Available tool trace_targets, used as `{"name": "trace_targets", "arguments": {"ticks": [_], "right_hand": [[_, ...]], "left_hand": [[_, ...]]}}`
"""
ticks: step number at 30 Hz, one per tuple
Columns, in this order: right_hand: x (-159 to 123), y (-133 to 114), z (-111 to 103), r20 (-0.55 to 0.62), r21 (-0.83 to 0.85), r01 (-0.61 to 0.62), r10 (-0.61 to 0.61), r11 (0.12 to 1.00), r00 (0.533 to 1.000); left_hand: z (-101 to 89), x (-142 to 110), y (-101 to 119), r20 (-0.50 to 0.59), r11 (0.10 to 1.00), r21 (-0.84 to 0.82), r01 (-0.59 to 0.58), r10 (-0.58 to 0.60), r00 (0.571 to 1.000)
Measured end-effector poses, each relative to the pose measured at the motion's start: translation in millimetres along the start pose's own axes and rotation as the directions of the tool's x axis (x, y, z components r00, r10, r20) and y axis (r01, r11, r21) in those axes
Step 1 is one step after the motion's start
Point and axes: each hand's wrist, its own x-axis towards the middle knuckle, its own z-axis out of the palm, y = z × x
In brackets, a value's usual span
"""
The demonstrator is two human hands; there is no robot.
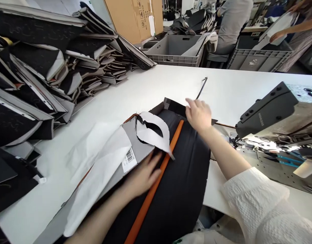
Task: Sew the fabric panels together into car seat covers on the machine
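White worktable [171, 79], cardboard box [132, 20], grey plastic crates [257, 61] beyond

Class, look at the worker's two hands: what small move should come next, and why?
I would probably lift the white looped flap aside with the left hand, because the flap's pointed tip lies across the orange strip and that hand is just below it, while the right hand is at the black mesh-ended band.
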Motion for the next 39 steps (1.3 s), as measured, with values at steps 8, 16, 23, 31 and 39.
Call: {"name": "trace_targets", "arguments": {"ticks": [8, 16, 23, 31, 39], "right_hand": [[-14, -17, 38, 0.383, 0.170, 0.000, -0.066, 0.985, 0.921], [-63, 11, 16, 0.221, 0.125, -0.074, 0.045, 0.989, 0.974], [-106, 18, -1, 0.327, 0.106, -0.070, 0.032, 0.992, 0.944], [-151, 21, -29, 0.286, 0.140, 0.032, -0.071, 0.990, 0.956], [-135, 27, -31, 0.308, 0.167, 0.019, -0.070, 0.986, 0.949]], "left_hand": [[2.1, 8, 37, 0.182, 0.961, 0.073, -0.266, 0.249, 0.951], [8.2, 13, 33, 0.103, 0.965, 0.046, -0.260, 0.254, 0.962], [-20.2, 90, 68, -0.035, 0.962, -0.190, -0.197, 0.194, 0.980], [-9.1, 257, 86, 0.025, 0.989, 0.140, -0.051, 0.048, 0.999], [12.9, 265, 80, 0.007, 0.984, 0.161, -0.077, 0.077, 0.997]]}}
